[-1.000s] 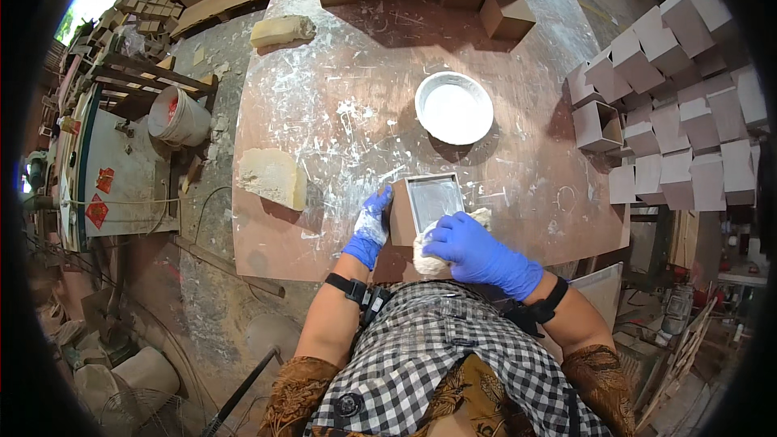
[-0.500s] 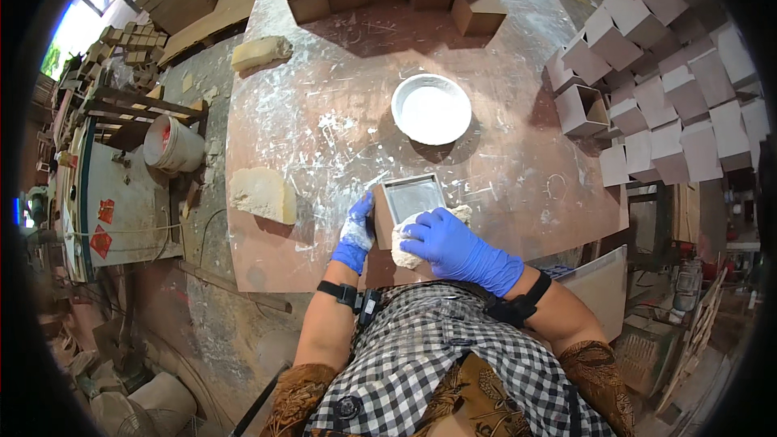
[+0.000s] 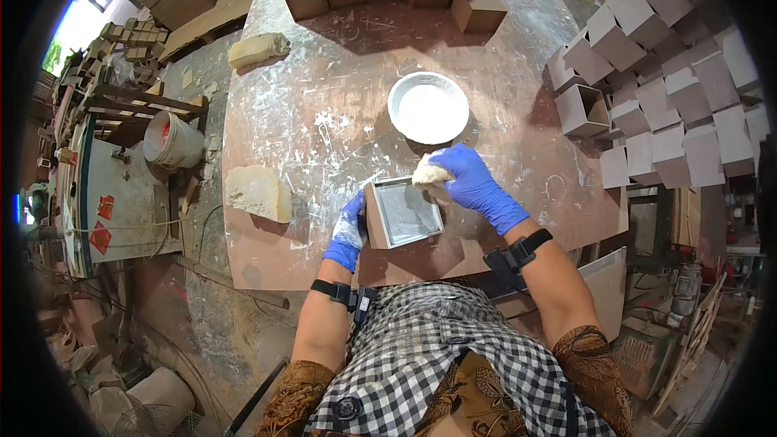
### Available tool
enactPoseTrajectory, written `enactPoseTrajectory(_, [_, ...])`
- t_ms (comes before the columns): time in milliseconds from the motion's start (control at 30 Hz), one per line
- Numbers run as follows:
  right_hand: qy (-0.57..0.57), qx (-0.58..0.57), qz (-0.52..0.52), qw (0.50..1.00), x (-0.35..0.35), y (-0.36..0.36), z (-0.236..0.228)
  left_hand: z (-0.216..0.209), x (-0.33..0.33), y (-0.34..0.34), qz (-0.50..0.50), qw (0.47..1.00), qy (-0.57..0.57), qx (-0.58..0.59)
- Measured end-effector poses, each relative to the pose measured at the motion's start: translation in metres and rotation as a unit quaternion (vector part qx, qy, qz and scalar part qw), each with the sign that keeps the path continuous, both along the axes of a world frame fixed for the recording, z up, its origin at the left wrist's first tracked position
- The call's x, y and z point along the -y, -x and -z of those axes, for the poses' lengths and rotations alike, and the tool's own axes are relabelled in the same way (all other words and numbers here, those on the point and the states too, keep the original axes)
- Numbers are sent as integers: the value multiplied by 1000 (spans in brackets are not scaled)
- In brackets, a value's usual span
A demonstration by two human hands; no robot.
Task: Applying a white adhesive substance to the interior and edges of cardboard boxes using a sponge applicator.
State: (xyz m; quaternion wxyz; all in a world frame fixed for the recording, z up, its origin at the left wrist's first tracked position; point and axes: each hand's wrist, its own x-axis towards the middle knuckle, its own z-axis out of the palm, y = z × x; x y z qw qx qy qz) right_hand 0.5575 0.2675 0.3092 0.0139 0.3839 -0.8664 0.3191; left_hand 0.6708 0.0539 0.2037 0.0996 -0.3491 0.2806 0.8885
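Your right hand [image 3: 473,182] has lifted its sponge [image 3: 429,171] to the mould's [image 3: 403,212] upper edge, fingers closed on it; your left hand [image 3: 348,231] grips the mould's left side.

Only one view is given. It is taken from the person's head and is pointed straight down at the desk [image 3: 324,113], quite close. The picture is round, and straight edges are bent near its rim. The floor is seen around.
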Motion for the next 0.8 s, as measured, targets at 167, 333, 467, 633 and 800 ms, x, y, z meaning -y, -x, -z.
enactPoseTrajectory(167, [-35, 86, -34, 995, -26, -27, 14, 4, 0, -3, -8, 1000, 18, -9])
enactPoseTrajectory(333, [-132, 190, -88, 969, -52, -55, 2, 2, 5, -3, 12, 1000, -27, 10])
enactPoseTrajectory(467, [-46, 40, 12, 998, -31, -43, -25, -11, -2, 0, 3, 1000, 4, 7])
enactPoseTrajectory(633, [-169, -75, -127, 974, 22, -23, -32, 7, 2, -3, 6, 999, -33, -21])
enactPoseTrajectory(800, [-299, 37, -121, 946, 34, -2, -36, 27, 4, -1, 26, 998, 22, -46])
